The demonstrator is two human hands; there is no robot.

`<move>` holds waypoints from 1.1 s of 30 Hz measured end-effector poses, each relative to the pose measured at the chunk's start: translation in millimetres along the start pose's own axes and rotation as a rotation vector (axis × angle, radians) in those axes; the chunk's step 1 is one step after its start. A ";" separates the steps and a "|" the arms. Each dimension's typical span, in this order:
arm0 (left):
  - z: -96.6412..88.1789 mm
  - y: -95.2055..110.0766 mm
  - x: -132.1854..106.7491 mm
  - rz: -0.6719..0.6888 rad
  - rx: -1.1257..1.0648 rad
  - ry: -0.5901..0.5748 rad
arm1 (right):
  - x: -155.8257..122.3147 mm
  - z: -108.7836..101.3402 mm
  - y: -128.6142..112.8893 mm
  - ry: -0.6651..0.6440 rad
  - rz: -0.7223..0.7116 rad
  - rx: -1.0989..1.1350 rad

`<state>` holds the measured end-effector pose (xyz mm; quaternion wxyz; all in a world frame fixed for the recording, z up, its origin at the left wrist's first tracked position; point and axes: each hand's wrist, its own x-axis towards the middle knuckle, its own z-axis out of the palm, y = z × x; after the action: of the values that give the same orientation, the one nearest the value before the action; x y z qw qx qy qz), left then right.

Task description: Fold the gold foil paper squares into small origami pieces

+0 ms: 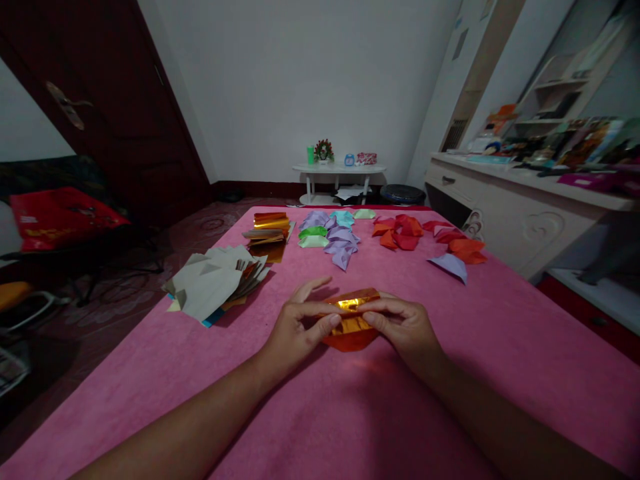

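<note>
A sheet of shiny gold foil paper, partly folded with an orange lower part, is held between both hands just above the pink cloth. My left hand pinches its left side with thumb and forefinger, while another finger stretches away from it. On the right side, my right hand grips the paper between thumb and fingers. Beyond the hands lie folded purple paper pieces, green ones and red ones. A single purple folded piece lies to the right.
A pile of whitish paper sheets and a stack of gold foil paper lie at the left on the pink-covered table. Behind stands a small white table. A white dresser is at right, a red bag at left.
</note>
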<state>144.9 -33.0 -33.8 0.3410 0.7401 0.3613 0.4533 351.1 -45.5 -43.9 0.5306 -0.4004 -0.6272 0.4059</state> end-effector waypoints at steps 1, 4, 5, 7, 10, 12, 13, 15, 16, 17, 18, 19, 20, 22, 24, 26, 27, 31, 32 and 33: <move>0.2 -0.9 0.1 -0.021 -0.060 -0.048 | 0.1 -0.5 -0.5 -0.014 -0.011 -0.007; 1.5 -3.5 0.1 -0.048 -0.180 -0.111 | 0.4 -1.7 -0.5 -0.017 -0.035 -0.041; 1.9 -3.8 0.0 -0.050 -0.197 -0.114 | 0.5 -1.9 -0.1 -0.006 -0.039 -0.050; 2.1 -3.3 -0.2 -0.041 -0.208 -0.119 | 0.3 -1.8 0.9 0.009 -0.044 -0.052; 1.6 -1.1 -0.2 -0.007 -0.217 -0.155 | -0.2 -1.2 1.2 0.007 -0.058 -0.038; 1.4 0.2 -0.1 0.016 -0.222 -0.180 | -0.4 -0.6 0.3 0.003 -0.063 -0.038; 1.5 0.6 0.0 0.023 -0.216 -0.186 | -0.4 -0.3 -0.5 -0.002 -0.063 -0.042; 1.9 0.8 -0.1 0.029 -0.184 -0.169 | -0.3 0.5 -2.4 -0.018 -0.061 -0.049; 2.2 0.6 -0.2 0.029 -0.165 -0.152 | -0.2 1.1 -3.3 -0.026 -0.058 -0.050; 2.6 0.2 -0.3 0.029 -0.147 -0.132 | -0.1 1.6 -4.1 -0.033 -0.054 -0.050; 2.9 -0.2 -0.4 0.029 -0.131 -0.111 | 0.0 2.3 -4.8 -0.041 -0.049 -0.050; 3.1 -0.5 -0.6 0.026 -0.120 -0.089 | 0.1 2.9 -5.3 -0.044 -0.044 -0.050; 3.3 -0.7 -0.7 0.025 -0.113 -0.068 | 0.1 3.5 -5.6 -0.044 -0.037 -0.047; 3.4 -0.5 -0.8 0.025 -0.106 -0.031 | 0.3 4.1 -5.2 -0.030 -0.024 -0.029; 3.3 0.4 -0.7 0.024 -0.111 -0.006 | 0.8 3.7 -4.1 0.008 -0.023 0.000; 2.9 1.4 -0.6 0.024 -0.112 -0.002 | 1.6 2.1 -2.6 0.050 -0.034 0.007; 2.6 1.8 -0.6 0.027 -0.111 -0.009 | 2.1 1.0 -1.8 0.069 -0.045 -0.005; 1.7 1.4 -1.1 0.068 -0.105 -0.050 | 3.3 -2.2 -0.2 0.095 -0.087 -0.048; 1.5 1.0 -1.2 0.076 -0.101 -0.052 | 3.3 -2.1 -0.3 0.080 -0.084 -0.036; 1.5 0.7 -1.4 0.081 -0.095 -0.050 | 3.1 -1.8 -0.6 0.057 -0.073 -0.017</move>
<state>146.0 -34.7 -34.4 0.3662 0.7479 0.3007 0.4648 352.5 -42.7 -42.0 0.5592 -0.3933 -0.6295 0.3693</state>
